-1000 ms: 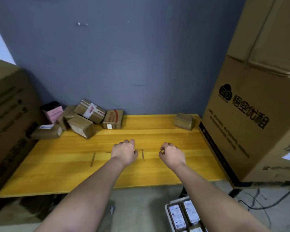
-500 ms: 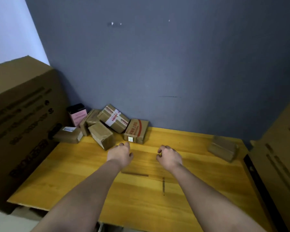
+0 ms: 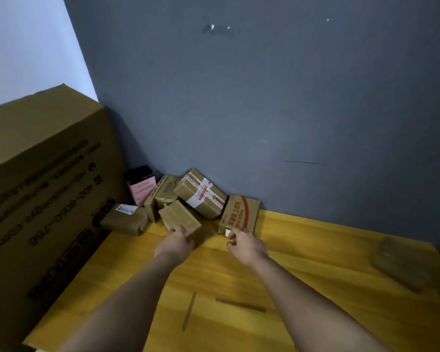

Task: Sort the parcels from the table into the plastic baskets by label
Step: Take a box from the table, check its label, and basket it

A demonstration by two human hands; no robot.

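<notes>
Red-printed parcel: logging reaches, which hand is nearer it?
Right. The right hand is at the red-printed parcel's near edge; the left hand is at the plain parcel beside it.

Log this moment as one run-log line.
phase: reaching pile | left hand: touching plain parcel | right hand: at red-print parcel, empty | baskets: not in view

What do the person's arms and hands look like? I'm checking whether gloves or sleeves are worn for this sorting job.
Both arms are bare from the bottom edge of the picture to the fingertips: no sleeves show. The left hand and the right hand wear no gloves. No watch, wristband or ring is visible on either, though the picture is slightly blurred. No cables or markings show on the arms.
</notes>
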